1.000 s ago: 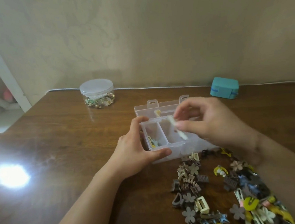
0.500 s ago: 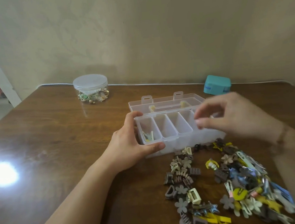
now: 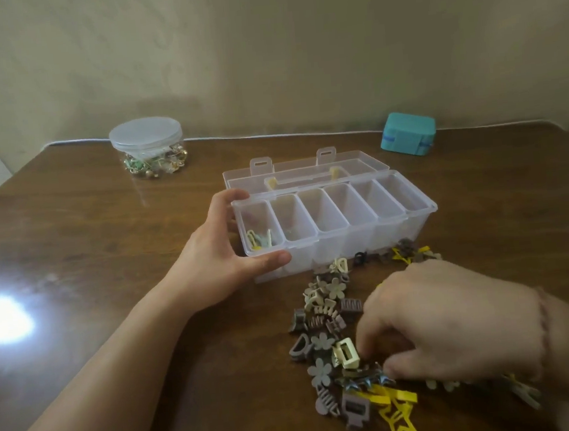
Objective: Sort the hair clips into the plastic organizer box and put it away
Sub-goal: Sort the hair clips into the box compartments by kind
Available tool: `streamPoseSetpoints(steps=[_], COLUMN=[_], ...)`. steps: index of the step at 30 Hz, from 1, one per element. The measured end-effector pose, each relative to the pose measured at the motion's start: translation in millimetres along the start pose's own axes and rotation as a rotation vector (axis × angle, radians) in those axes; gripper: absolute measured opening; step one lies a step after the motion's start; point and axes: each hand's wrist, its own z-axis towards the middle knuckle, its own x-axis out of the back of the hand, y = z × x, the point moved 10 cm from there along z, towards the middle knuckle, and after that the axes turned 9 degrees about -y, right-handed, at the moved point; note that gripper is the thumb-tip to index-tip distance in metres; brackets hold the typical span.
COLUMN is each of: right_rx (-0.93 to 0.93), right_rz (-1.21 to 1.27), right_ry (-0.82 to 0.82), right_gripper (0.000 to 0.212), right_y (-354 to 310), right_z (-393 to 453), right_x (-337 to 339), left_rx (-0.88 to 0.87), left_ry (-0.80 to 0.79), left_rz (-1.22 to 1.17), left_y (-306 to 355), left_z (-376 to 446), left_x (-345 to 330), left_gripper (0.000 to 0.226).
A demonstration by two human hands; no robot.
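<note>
A clear plastic organizer box (image 3: pixel 339 224) sits open at the centre of a brown wooden table (image 3: pixel 89 239), no readable writing on it; the left hand (image 3: pixel 221 255) grips its left end, thumb along the front wall, fingers curled over the far corner. A few small clips lie in its leftmost compartment. At five o'clock from the box, the right hand (image 3: pixel 457 324) reaches fingers-down into the hair clips pile (image 3: pixel 333 317), fingertips curled among them; whether they pinch one, I cannot tell.

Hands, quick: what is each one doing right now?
Left hand: grips the organizer box by its end.
Right hand: fingers curled into the hair clips; grasp cannot be told.
</note>
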Motion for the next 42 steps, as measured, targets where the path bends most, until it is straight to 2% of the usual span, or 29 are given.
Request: streamPoseSetpoints(steps=[4, 11, 14, 16, 18, 20, 22, 24, 27, 31, 34, 36, 38, 40, 42], right_rx=[0.003, 0.109, 0.161, 0.19, 0.205, 0.166, 0.097, 0.013, -0.06, 0.025, 0.085, 0.104, 0.136, 0.149, 0.144], right_rz=[-0.038, 0.006, 0.14, 0.354, 0.565, 0.655, 0.627, 0.46, 0.239, 0.255, 0.282, 0.321, 0.316, 0.239, 0.124], right_ry=[0.022, 0.052, 0.06, 0.084, 0.197, 0.429, 0.661, 0.767, 0.764, 0.733, 0.825, 0.876, 0.812, 0.746, 0.747], right_gripper=[0.044, 0.024, 0.018, 0.01, 0.008, 0.009, 0.009, 0.009, 0.011, 0.02, 0.027, 0.022, 0.015, 0.018, 0.02], right_y=[-2, -20, -11, -3, 4, 15, 24, 24, 16, 10, 12, 14, 5, -10, -22], right_z=[0, 3, -2, -3, -2, 5, 13, 28, 59, 68, 35, 0, -31, -56, -74], right_x=[0, 0, 7, 20, 39, 66, 89, 102, 102, 96, 97, 91, 70, 40, 8], left_rx=[0.002, -0.003, -0.005, -0.011, -0.013, -0.018, -0.02, -0.015, -0.011, -0.018, -0.01, -0.004, 0.005, 0.01, 0.013], left_ry=[-0.001, -0.009, -0.01, -0.01, -0.004, 0.001, -0.004, -0.004, 0.007, 0.013, 0.012, 0.016, 0.009, 0.0, -0.002], left_rz=[0.001, -0.021, -0.023, -0.016, -0.012, -0.007, -0.014, -0.02, -0.011, -0.005, -0.014, -0.015, -0.015, -0.013, -0.014], left_y=[0, 2, 3, 3, 3, 3, 2, 1, -1, -2, 0, 0, -1, -1, 0], left_z=[0, 0, -1, -1, -1, -2, -1, -1, 0, 1, 0, 0, 0, 0, 0], left_x=[-1, -1, -1, 0, 1, 1, 1, 0, 1, 2, 2, 2, 1, 1, 0], left_gripper=[0.092, 0.092, 0.093, 0.092, 0.092, 0.092, 0.094, 0.096, 0.097, 0.095, 0.096, 0.097, 0.098, 0.097, 0.097])
